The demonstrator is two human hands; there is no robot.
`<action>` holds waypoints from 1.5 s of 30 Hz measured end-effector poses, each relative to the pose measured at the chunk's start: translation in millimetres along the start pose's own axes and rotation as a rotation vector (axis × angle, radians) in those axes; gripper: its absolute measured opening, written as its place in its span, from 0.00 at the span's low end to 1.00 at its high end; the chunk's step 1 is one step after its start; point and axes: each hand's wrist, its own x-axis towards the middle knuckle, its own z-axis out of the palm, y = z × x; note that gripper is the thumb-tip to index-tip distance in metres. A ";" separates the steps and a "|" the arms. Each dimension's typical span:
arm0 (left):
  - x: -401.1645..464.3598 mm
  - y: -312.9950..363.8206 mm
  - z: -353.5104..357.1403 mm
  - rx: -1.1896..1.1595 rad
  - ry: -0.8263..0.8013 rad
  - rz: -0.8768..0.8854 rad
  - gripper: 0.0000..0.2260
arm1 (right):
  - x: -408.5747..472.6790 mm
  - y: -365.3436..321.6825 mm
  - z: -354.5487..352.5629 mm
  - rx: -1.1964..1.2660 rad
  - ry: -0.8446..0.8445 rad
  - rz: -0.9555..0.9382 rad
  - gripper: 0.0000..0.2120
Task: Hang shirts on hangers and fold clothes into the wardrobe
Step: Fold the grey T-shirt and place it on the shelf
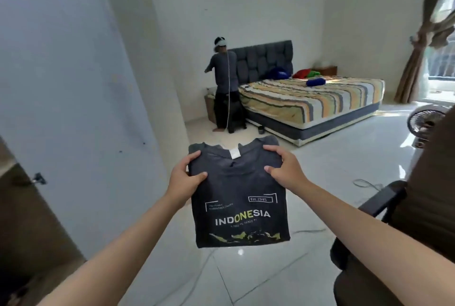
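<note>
A dark grey T-shirt (240, 204), folded into a flat rectangle, hangs in front of me above the white floor. It shows the word INDONESIA and a white neck label at the top. My left hand (186, 177) pinches its upper left edge near the collar. My right hand (283, 166) grips the upper right edge, thumb on the front. No hanger or wardrobe interior shows.
A brown door with a handle (38, 179) stands at the left beside a white wall. A bed (312, 99) with a striped sheet and coloured clothes lies ahead; a person (225, 86) stands at its head. A fan (424, 121) and a dark chair (384, 197) are at the right.
</note>
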 end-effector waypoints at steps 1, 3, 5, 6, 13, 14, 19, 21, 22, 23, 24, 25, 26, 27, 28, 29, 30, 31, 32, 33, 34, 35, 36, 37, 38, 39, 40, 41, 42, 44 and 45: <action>0.7 2.8 -17.7 0.016 0.042 0.005 0.25 | 10.7 -9.4 14.1 0.013 -0.032 -0.031 0.26; 1.4 7.0 -50.2 0.049 0.127 0.014 0.25 | 31.3 -25.7 42.0 0.041 -0.110 -0.085 0.27; 2.0 10.3 -77.1 0.075 0.211 0.023 0.26 | 51.3 -38.5 68.0 0.068 -0.186 -0.138 0.27; 2.3 12.1 -88.4 0.092 0.255 0.028 0.27 | 61.5 -44.2 80.5 0.083 -0.222 -0.166 0.27; -2.0 25.9 -139.1 0.225 0.535 0.058 0.27 | 126.5 -82.4 155.6 0.211 -0.454 -0.330 0.28; -4.0 26.7 -143.8 0.254 0.576 0.061 0.27 | 132.6 -86.7 164.7 0.224 -0.481 -0.346 0.28; -16.0 22.6 -168.7 0.349 0.739 0.048 0.28 | 151.9 -106.7 211.2 0.292 -0.626 -0.420 0.28; -18.1 21.3 -180.6 0.381 0.798 0.028 0.28 | 156.9 -116.8 231.5 0.326 -0.673 -0.433 0.28; -18.8 21.5 -186.1 0.393 0.823 0.017 0.28 | 158.8 -121.3 242.0 0.342 -0.694 -0.438 0.28; -18.1 21.8 -191.9 0.408 0.847 0.014 0.28 | 161.2 -126.0 252.9 0.356 -0.712 -0.446 0.28; -17.1 21.9 -197.5 0.427 0.870 0.019 0.28 | 164.2 -130.6 264.0 0.364 -0.728 -0.457 0.28; -15.5 21.8 -203.4 0.447 0.892 0.027 0.28 | 167.9 -135.8 275.3 0.369 -0.744 -0.471 0.28; -13.8 22.1 -209.0 0.467 0.912 0.034 0.28 | 171.7 -141.1 287.0 0.370 -0.758 -0.483 0.28; -11.9 21.6 -215.5 0.485 0.928 0.037 0.28 | 175.4 -146.9 299.3 0.373 -0.769 -0.496 0.28; -9.4 21.3 -222.3 0.508 0.942 0.042 0.27 | 179.0 -152.3 311.6 0.378 -0.776 -0.510 0.28; -5.9 20.5 -229.9 0.531 0.956 0.052 0.27 | 182.5 -158.0 324.1 0.388 -0.780 -0.524 0.28; -2.0 19.6 -238.0 0.557 0.973 0.057 0.27 | 185.8 -163.4 337.3 0.403 -0.783 -0.533 0.28; 2.3 18.7 -246.3 0.586 0.992 0.063 0.27 | 189.0 -168.3 349.9 0.421 -0.785 -0.540 0.28; 6.5 18.4 -254.4 0.617 1.014 0.064 0.26 | 192.5 -173.6 362.8 0.436 -0.788 -0.548 0.28; 11.2 18.4 -262.0 0.642 1.034 0.065 0.26 | 196.0 -179.0 375.2 0.445 -0.797 -0.556 0.28; 15.7 18.4 -269.9 0.654 1.049 0.063 0.26 | 200.2 -184.2 387.8 0.448 -0.811 -0.560 0.28; 20.1 18.3 -278.2 0.655 1.058 0.059 0.26 | 204.5 -189.8 399.4 0.447 -0.829 -0.564 0.28; 24.3 18.0 -287.1 0.660 1.065 0.057 0.27 | 209.1 -196.1 411.3 0.449 -0.844 -0.571 0.28; 28.2 17.3 -296.8 0.670 1.072 0.055 0.27 | 213.6 -202.8 422.8 0.452 -0.853 -0.581 0.28; 31.5 17.0 -306.7 0.680 1.081 0.049 0.27 | 217.8 -209.9 434.4 0.460 -0.856 -0.588 0.28; 34.5 17.1 -316.2 0.684 1.096 0.044 0.28 | 221.4 -217.4 445.0 0.471 -0.857 -0.593 0.28; 36.9 16.9 -324.7 0.686 1.111 0.040 0.28 | 224.2 -224.5 455.2 0.483 -0.860 -0.596 0.28; 39.0 16.3 -332.4 0.691 1.122 0.041 0.29 | 226.1 -230.6 464.9 0.492 -0.869 -0.600 0.29; 40.3 15.2 -339.7 0.703 1.128 0.039 0.29 | 227.2 -235.7 475.1 0.498 -0.883 -0.604 0.29; 42.9 13.5 -354.4 0.737 1.135 0.026 0.30 | 229.6 -244.3 496.0 0.504 -0.913 -0.623 0.30; 44.1 13.1 -362.1 0.747 1.142 0.020 0.30 | 230.8 -248.7 506.0 0.508 -0.926 -0.633 0.30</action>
